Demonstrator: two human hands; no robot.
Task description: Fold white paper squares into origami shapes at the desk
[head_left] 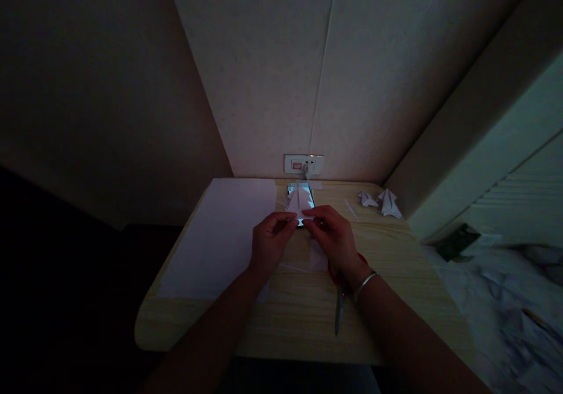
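Note:
Between my two hands is a white folded paper figure [299, 199], pointed at the top with stepped sides. My left hand [273, 235] pinches its lower left edge with thumb and fingertips. On the lower right edge, my right hand [331, 233] pinches it the same way. Behind the paper lies a lit phone [312, 196], partly covered by it. Red-handled scissors [338, 312] lie under my right wrist, blades toward the table's front edge; the handles are partly hidden. A small piece of white paper [317, 256] lies just left of the handles.
White paper sheets [220, 235] cover the left of the wooden table [299, 329]. Two folded paper figures [389, 203] sit at the back right. Thin paper strips [350, 209] lie about. A wall socket [303, 164] holds a plug. Bedding [497, 288] is at the right.

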